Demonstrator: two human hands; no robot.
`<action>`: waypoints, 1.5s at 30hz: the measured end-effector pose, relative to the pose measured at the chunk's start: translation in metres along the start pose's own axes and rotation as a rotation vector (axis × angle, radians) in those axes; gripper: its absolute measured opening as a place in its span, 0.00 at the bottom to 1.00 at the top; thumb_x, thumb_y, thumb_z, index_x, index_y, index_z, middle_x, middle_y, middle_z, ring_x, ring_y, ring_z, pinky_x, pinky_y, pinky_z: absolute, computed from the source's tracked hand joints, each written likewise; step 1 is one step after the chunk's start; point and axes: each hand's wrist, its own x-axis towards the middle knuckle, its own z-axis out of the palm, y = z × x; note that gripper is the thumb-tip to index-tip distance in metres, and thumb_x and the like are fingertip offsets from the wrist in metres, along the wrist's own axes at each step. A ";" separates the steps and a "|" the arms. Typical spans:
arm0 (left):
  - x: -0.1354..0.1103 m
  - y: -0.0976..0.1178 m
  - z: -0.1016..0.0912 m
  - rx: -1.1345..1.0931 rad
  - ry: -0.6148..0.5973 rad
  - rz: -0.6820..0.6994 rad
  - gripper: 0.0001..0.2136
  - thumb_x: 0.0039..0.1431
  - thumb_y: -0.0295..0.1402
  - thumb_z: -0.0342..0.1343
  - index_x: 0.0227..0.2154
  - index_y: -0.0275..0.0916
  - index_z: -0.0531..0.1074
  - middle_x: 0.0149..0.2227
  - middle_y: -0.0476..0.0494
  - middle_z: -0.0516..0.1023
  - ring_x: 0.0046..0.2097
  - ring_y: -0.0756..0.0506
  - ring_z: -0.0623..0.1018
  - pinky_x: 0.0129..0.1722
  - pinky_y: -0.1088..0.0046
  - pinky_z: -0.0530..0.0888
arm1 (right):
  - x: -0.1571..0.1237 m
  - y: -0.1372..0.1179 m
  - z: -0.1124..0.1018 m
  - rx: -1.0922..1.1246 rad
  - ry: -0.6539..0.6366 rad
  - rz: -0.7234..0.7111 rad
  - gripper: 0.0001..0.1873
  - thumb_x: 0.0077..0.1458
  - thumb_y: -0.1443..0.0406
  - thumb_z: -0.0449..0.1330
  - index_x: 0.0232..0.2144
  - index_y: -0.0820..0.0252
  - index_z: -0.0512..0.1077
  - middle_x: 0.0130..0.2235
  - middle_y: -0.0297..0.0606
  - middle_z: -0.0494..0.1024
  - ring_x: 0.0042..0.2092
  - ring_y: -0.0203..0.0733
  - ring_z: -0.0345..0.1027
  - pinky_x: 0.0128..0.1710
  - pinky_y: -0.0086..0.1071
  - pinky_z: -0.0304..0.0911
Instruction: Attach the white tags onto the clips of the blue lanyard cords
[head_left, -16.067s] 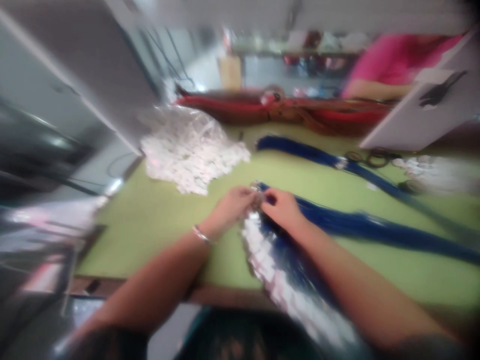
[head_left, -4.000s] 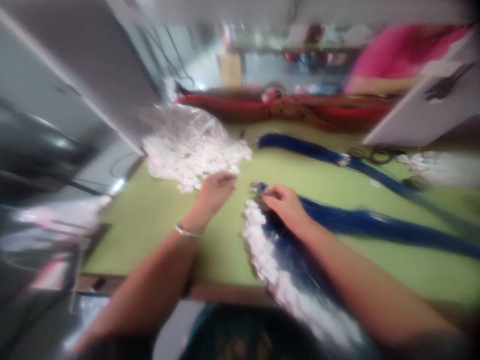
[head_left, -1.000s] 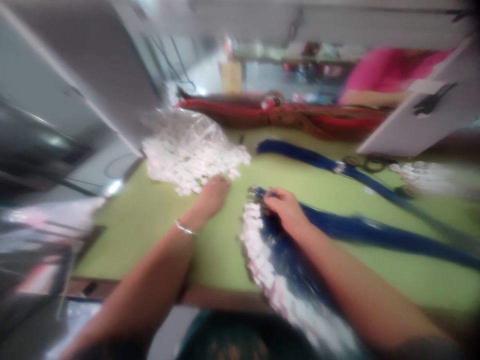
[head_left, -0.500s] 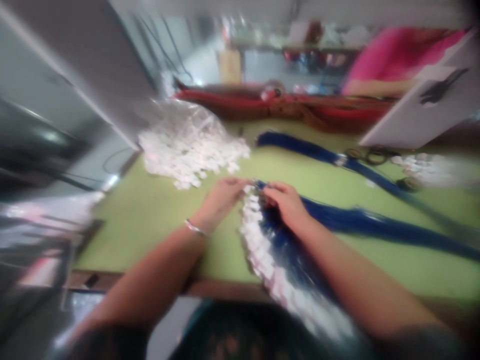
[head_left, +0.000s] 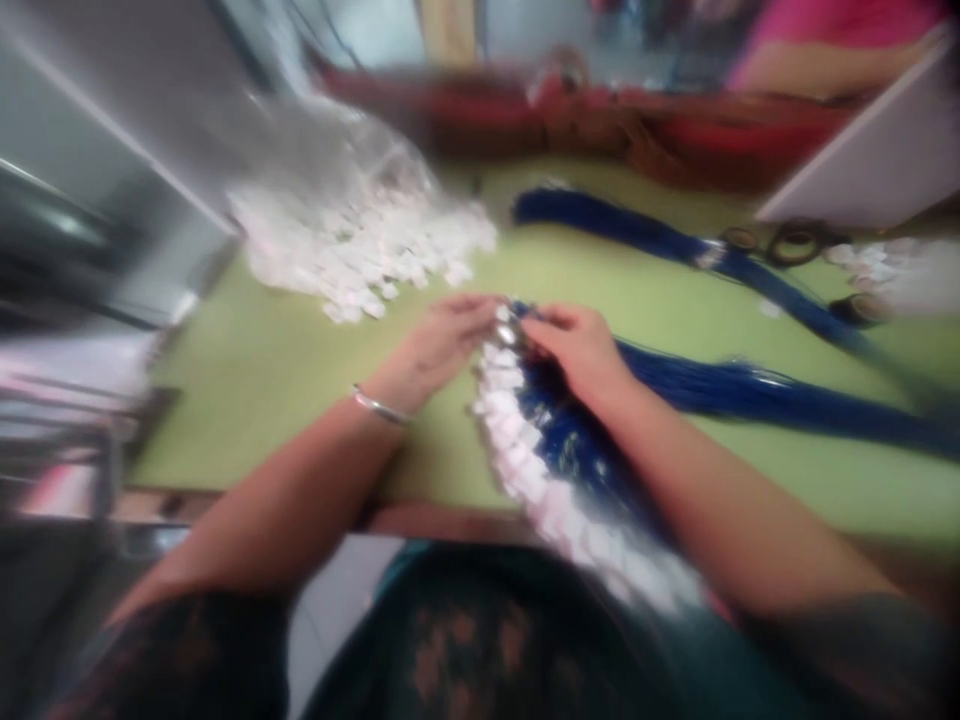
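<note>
Near the middle of the table, my left hand (head_left: 454, 335) pinches a small white plastic connector piece (head_left: 503, 313) between thumb and fingertips. My right hand (head_left: 585, 350) is closed on the end of a blue wire (head_left: 525, 309), and the two sets of fingertips almost meet. Below them a curved row of white connector pieces (head_left: 517, 430) on blue wires trails over the table edge towards my lap. Another bundle of blue wires (head_left: 750, 385) runs out to the right from behind my right hand. Motion blur hides whether wire and connector are joined.
Loose white pieces (head_left: 382, 250) spill from a clear plastic bag (head_left: 337, 150) at the back left. A second blue wire bundle (head_left: 615, 220) lies behind my hands. Black tape rolls (head_left: 795, 243) and more white pieces (head_left: 892, 260) lie at right. A person in pink (head_left: 840, 50) sits opposite.
The view has tipped downward, so the table and both hands sit higher in the picture. My hands keep nearly the same pose at the connector and wire.
</note>
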 end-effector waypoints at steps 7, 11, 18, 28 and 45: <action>-0.005 -0.001 0.006 0.081 0.018 -0.020 0.07 0.48 0.29 0.67 0.31 0.33 0.77 0.32 0.43 0.79 0.38 0.46 0.80 0.44 0.65 0.76 | -0.005 -0.003 0.002 -0.166 0.003 -0.063 0.04 0.47 0.65 0.59 0.23 0.59 0.68 0.21 0.29 0.68 0.25 0.34 0.62 0.26 0.28 0.58; -0.006 -0.003 0.006 0.120 0.054 0.017 0.06 0.48 0.28 0.66 0.30 0.34 0.76 0.31 0.45 0.78 0.37 0.46 0.79 0.43 0.66 0.75 | -0.003 -0.002 0.002 -0.233 0.016 -0.098 0.03 0.47 0.66 0.58 0.23 0.59 0.67 0.22 0.30 0.68 0.27 0.34 0.63 0.27 0.28 0.59; -0.011 -0.003 0.017 0.427 0.095 0.253 0.03 0.45 0.24 0.65 0.25 0.36 0.78 0.30 0.47 0.78 0.38 0.48 0.77 0.43 0.71 0.72 | 0.000 0.001 0.004 -0.351 0.062 -0.155 0.04 0.45 0.68 0.59 0.21 0.60 0.67 0.23 0.30 0.67 0.32 0.36 0.64 0.32 0.29 0.60; 0.001 -0.019 0.006 0.387 0.087 0.147 0.04 0.47 0.29 0.64 0.28 0.37 0.76 0.30 0.46 0.79 0.35 0.49 0.75 0.39 0.71 0.73 | 0.004 -0.001 -0.009 -0.361 -0.089 -0.083 0.09 0.47 0.64 0.59 0.19 0.63 0.71 0.18 0.30 0.68 0.23 0.32 0.59 0.22 0.26 0.50; 0.046 0.009 -0.052 1.411 0.195 0.455 0.13 0.56 0.24 0.51 0.41 0.39 0.78 0.48 0.41 0.78 0.53 0.41 0.73 0.57 0.61 0.66 | 0.013 0.013 -0.001 0.229 -0.019 0.027 0.05 0.45 0.66 0.63 0.27 0.61 0.73 0.25 0.33 0.77 0.23 0.30 0.63 0.26 0.27 0.63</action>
